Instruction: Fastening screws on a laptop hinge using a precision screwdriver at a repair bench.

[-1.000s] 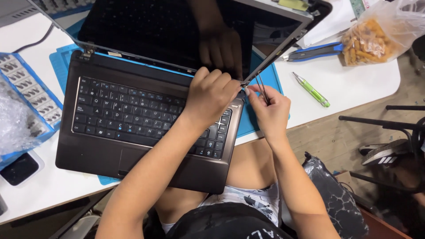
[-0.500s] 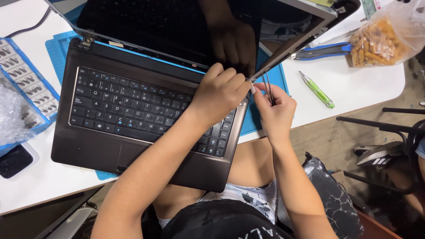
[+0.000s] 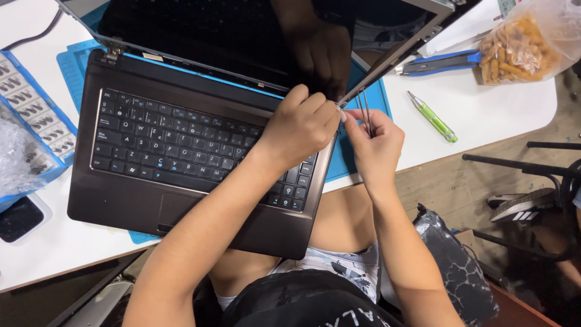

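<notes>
— Where are we with the laptop (image 3: 200,145)?

— It sits open on the blue mat (image 3: 75,66) on the bench (image 3: 484,115). We think the frame around the screen (image 3: 242,30) is already off at the right bottom corner. The screen is not out yet.

— What are our hands doing?

— Our left hand (image 3: 299,127) rests on the corner by the hinge, fingers curled and pressed together. Our right hand (image 3: 375,142) pinches thin metal tweezers (image 3: 364,112), tips up by the screen edge.

— And nearby?

— A green pen (image 3: 431,116) and a snack bag (image 3: 523,39).
</notes>
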